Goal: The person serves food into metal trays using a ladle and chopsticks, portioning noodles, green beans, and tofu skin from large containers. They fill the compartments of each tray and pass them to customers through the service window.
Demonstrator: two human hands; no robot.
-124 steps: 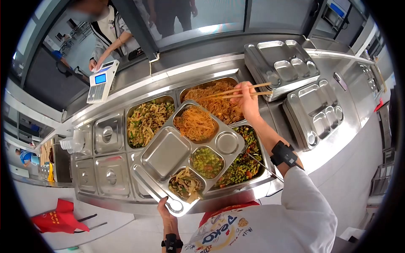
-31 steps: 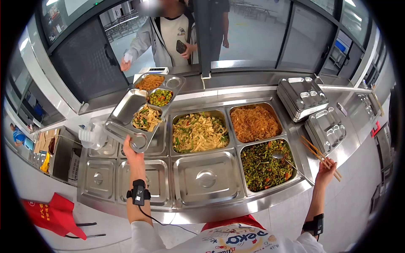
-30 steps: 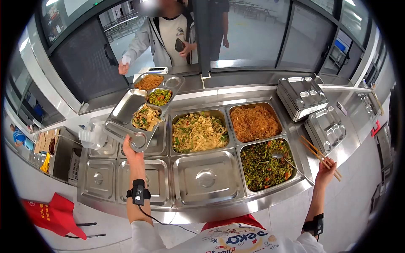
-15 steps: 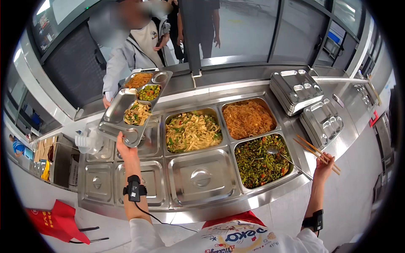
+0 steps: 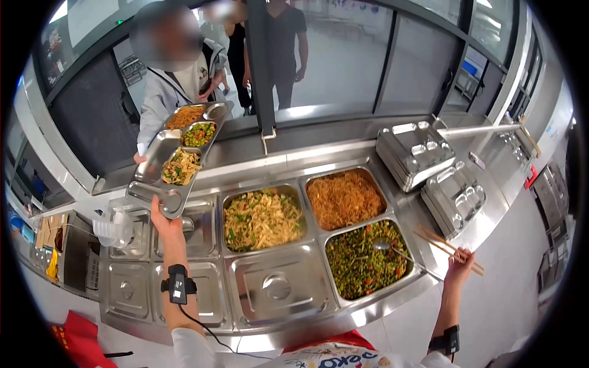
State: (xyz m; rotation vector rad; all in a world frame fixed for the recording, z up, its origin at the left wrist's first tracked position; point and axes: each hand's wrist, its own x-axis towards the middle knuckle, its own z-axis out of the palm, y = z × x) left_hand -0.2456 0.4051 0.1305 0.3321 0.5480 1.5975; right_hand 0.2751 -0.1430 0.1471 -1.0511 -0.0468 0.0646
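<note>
Your left hand [image 5: 167,219] has hold of the near end of a metal tray [image 5: 153,161], thumb at the rim; the other fingers are hidden under it, so how far they are curled cannot be told. The tray is up over the back of the counter [image 5: 362,318], reaching toward the window opening; in it lie noodles [image 5: 185,116] at the far end, chopped greens [image 5: 199,134] beside the noodles, and pale strips [image 5: 181,166] nearer you; the large left compartment is bare. A person [image 5: 150,116] across the counter has a hand [image 5: 140,158] at the tray's left edge — so it is between the two of you.

Your right hand [image 5: 459,265] is closed round a pair of chopsticks [image 5: 438,242], out by the counter's right edge; their tips point toward the pans, near a stack of trays [image 5: 454,199], with a second stack [image 5: 414,150] behind.

In front of you sit a pan of pale strips [image 5: 264,219], a pan of noodles [image 5: 343,199] and a pan of chopped greens [image 5: 365,270] — a spoon [image 5: 381,244] rests in the last; lidded pans [image 5: 276,287] fill the left side.
</note>
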